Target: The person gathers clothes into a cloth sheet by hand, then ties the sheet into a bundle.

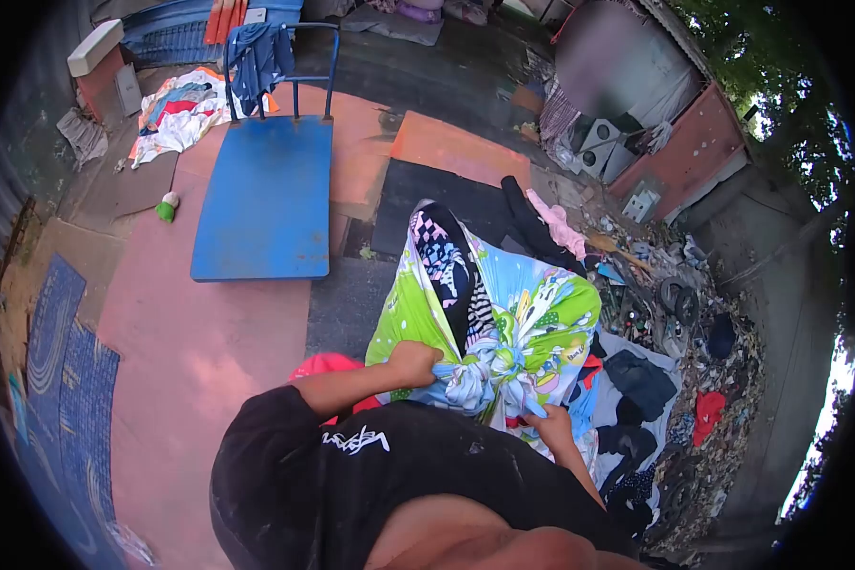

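Note:
A large bundle in a bright green, blue and white cartoon-print sheet [551, 304] stands just in front of my body, its cloth gathered into knots. Through a gap at its upper left, dark patterned and striped clothes [444, 252] show. My left hand [413, 364] is closed in a fist on the sheet at the left of the knot [467, 385]. Lower right, my right hand [551, 427] grips another gathered part of the same sheet; its fingertips are partly hidden by cloth.
A blue platform trolley [264, 204] stands ahead left, dark cloth [256, 65] over its handle. Beyond it lies a spread sheet with clothes [182, 112]. Loose garments [639, 382] and littered ground [670, 294] are at right. A green-and-white item [167, 206] lies on the pinkish mat [209, 332].

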{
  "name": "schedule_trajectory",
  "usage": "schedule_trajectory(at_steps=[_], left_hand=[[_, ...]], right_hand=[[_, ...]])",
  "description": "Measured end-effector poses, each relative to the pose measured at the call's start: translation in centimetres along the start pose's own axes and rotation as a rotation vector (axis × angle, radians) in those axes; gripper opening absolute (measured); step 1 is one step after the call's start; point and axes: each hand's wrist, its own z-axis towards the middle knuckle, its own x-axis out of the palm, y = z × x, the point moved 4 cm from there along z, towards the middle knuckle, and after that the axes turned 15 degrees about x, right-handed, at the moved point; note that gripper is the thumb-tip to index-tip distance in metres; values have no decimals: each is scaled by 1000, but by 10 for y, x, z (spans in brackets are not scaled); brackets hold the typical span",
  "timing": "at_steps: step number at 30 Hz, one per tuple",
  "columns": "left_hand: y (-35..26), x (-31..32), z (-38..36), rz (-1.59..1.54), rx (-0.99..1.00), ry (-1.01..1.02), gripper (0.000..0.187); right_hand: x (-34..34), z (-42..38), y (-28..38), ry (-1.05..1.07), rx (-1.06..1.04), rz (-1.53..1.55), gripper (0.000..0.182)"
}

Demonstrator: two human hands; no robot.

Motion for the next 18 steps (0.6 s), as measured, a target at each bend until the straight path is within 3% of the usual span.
schedule_trajectory(at_steps=[3,4,10,11,14,16,18], left_hand=[[48,-62,76,21,90,61,18],[13,-56,115,38,98,82,19],[178,-136,225,62,232,104,19],[138,-114,232,85,172,105,19],[230,-140,304,116,108,97,20],[285,-144,347,96,65,113,19],[334,-189,395,146,-45,66,19]], right_hand=[[-25,37,58,-66,35,35,32],[-61,53,27,-43,31,78,30],[-25,208,147,33,114,219,19],[-42,215,108,76,93,228,18],[-33,328,183,130,90,265,18],[-16,398,193,40,8,184,17],[-33,494,266,57,-55,243,17]])
